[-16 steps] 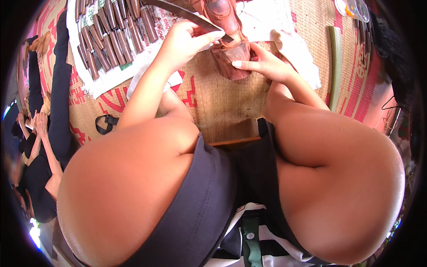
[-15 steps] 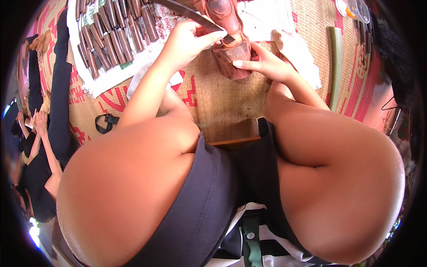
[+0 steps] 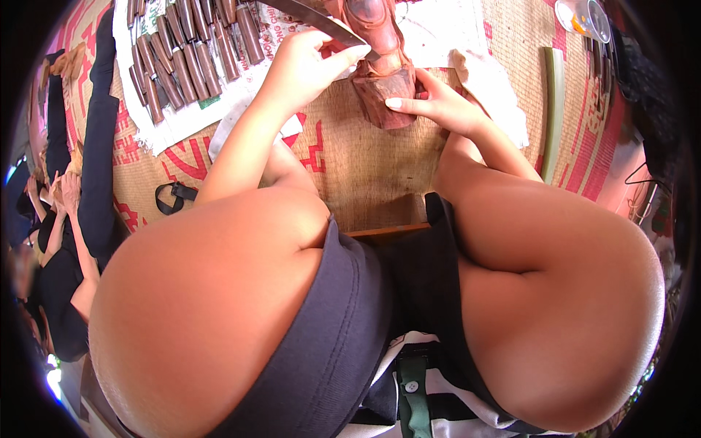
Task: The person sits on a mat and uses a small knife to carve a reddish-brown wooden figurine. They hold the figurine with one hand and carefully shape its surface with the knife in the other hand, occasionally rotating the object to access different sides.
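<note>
A reddish-brown carved wooden piece [image 3: 385, 93] stands or leans in front of me on the woven mat, with rounded, layered shapes above a rough block base. My left hand [image 3: 308, 67] pinches a long, dark, flat strip [image 3: 312, 17] between thumb and fingers. The strip slants down to the right, and its tip lies against the carving, just above the base. Whether it is a blade or a file cannot be made out. My right hand [image 3: 442, 104] grips the base from the right, thumb on the near face and fingers behind, partly hidden.
Left of the carving, several brown-handled tools [image 3: 191, 69] lie in rows on white printed cloth [image 3: 164, 139]. A crumpled white rag [image 3: 491, 91], a pale green strip [image 3: 553, 117] and clear plastic cups [image 3: 595, 28] are to the right. Another person's hands [image 3: 67, 191] show at far left.
The view has shifted slightly. Both hands keep their grips, and the strip's tip stays near the same spot on the carving.
</note>
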Available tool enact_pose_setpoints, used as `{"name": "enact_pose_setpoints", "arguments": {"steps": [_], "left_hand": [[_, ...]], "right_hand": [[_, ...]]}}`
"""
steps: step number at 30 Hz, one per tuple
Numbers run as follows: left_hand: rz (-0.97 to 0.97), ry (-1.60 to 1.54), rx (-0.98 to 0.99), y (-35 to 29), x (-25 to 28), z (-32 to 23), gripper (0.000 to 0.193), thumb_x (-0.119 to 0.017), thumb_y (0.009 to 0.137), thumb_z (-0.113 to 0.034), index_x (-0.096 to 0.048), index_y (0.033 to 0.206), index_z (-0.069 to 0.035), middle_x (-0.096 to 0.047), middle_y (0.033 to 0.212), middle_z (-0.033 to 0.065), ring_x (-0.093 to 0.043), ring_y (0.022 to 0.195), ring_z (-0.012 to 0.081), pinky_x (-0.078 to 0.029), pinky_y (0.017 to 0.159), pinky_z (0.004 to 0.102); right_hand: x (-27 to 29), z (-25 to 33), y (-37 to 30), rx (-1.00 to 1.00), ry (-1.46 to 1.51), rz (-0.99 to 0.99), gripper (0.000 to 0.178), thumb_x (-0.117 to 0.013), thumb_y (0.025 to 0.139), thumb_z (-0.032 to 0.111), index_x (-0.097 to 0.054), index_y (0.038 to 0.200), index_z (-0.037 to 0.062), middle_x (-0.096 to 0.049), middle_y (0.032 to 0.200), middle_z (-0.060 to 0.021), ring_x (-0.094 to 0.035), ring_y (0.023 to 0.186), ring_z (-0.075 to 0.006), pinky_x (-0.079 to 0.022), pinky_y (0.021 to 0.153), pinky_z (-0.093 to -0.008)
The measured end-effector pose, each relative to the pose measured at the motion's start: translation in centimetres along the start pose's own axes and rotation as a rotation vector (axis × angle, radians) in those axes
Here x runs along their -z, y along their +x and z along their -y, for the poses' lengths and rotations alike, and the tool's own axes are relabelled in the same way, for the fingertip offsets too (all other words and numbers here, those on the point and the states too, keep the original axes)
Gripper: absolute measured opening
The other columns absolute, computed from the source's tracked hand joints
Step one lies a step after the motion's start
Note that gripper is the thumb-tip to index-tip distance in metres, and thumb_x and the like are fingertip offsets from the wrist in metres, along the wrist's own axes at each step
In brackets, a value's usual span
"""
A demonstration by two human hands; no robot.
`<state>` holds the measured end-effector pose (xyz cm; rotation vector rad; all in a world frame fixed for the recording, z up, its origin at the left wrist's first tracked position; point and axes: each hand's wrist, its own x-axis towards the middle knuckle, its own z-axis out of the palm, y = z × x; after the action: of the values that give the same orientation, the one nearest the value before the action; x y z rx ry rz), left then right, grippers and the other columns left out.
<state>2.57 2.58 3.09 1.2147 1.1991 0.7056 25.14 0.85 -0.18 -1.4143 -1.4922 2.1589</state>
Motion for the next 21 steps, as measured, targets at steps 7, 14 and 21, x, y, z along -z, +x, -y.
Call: {"name": "enact_pose_setpoints", "arguments": {"steps": [7, 14, 21], "left_hand": [[0.019, 0.261, -0.095, 0.6, 0.4, -0.4, 0.018, -0.066, 0.080, -0.018, -0.066, 0.089, -0.002, -0.064, 0.075, 0.0030, -0.056, 0.067, 0.0067, -0.046, 0.061, 0.0242], [0.023, 0.248, -0.125, 0.6, 0.3, -0.2, 0.020, -0.066, 0.079, -0.020, -0.067, 0.088, -0.002, -0.063, 0.072, 0.0040, -0.054, 0.062, 0.0065, -0.043, 0.055, 0.0242], [0.030, 0.259, -0.014, 1.0, -0.3, -1.0, 0.021, -0.065, 0.080, -0.013, -0.061, 0.096, 0.001, -0.064, 0.084, 0.0065, -0.058, 0.078, 0.0099, -0.047, 0.072, 0.0256]], "right_hand": [[-0.1, -0.6, 0.2, 0.027, 0.033, -0.009, 0.090, -0.073, 0.067, 0.050, -0.036, 0.125, -0.0089, -0.050, 0.119, -0.0194, -0.047, 0.112, -0.0231, -0.036, 0.096, -0.0325], [-0.2, -0.2, 0.2, 0.035, 0.036, 0.002, 0.089, -0.073, 0.068, 0.049, -0.036, 0.125, -0.0092, -0.050, 0.119, -0.0192, -0.047, 0.112, -0.0230, -0.036, 0.096, -0.0325], [-0.1, -0.2, 0.0, 0.024, 0.030, -0.015, 0.089, -0.073, 0.068, 0.048, -0.035, 0.126, -0.0090, -0.049, 0.120, -0.0193, -0.047, 0.113, -0.0228, -0.036, 0.097, -0.0327]]}}
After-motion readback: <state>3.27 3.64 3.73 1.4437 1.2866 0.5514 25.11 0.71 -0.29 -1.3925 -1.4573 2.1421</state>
